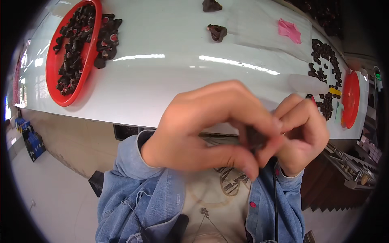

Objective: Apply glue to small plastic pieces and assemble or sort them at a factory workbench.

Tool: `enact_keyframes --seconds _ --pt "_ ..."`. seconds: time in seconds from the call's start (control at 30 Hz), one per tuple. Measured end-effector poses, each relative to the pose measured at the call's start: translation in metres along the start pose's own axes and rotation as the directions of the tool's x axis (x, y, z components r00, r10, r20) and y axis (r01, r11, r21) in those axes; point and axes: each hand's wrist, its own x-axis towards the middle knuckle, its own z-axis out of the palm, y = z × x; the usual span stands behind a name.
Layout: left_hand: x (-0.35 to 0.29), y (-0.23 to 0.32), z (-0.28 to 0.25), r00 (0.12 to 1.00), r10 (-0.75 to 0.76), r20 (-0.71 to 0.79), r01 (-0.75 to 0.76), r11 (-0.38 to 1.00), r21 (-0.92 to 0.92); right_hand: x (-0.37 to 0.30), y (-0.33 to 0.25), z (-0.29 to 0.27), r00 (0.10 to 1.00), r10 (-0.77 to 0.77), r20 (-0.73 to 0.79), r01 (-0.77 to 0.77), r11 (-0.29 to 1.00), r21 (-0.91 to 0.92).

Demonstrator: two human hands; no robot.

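left hand: the left hand point(206, 129) is curled in a loose ring, thumb and fingers closing round a small dark piece; motion blur softens the grip.
right hand: the right hand point(302, 133) is bent inward, its fingertips drawn together against the left one's; whether they pinch the piece too, i cannot tell.
dark piece: the dark piece point(254, 139) sits inside the left hand's curl, mostly covered by fingers, near the counter's close edge.
left tray: well out to the left of the left hand, a red tray point(51, 67) holds a heap of dark pieces point(73, 56), with more lying just beside it on the counter point(150, 81).
ahead: beyond both hands, two loose pieces point(217, 33) lie apart, near a pink scrap point(289, 31).
right side: past the right hand, many smaller dark bits point(324, 50) are spread near a second red tray point(351, 101).
progress: judging by the heap, much seems left to handle; the piece in hand looks unfinished, and whether the right-side bits are finished is unclear.
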Motion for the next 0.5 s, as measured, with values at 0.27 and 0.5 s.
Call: enact_keyframes --seconds 0.27,0.5 --pt "-0.023 0.061 -0.104 0.740 0.330 -0.586 0.473 0.363 0.803 -0.007 0.007 -0.005 0.980 -0.127 0.154 0.130 0.991 -0.009" --pt "-0.022 0.072 -0.128 0.763 0.258 -0.592 0.619 -0.028 0.785 -0.015 0.013 -0.014 0.985 -0.156 0.076 0.158 0.987 -0.020"
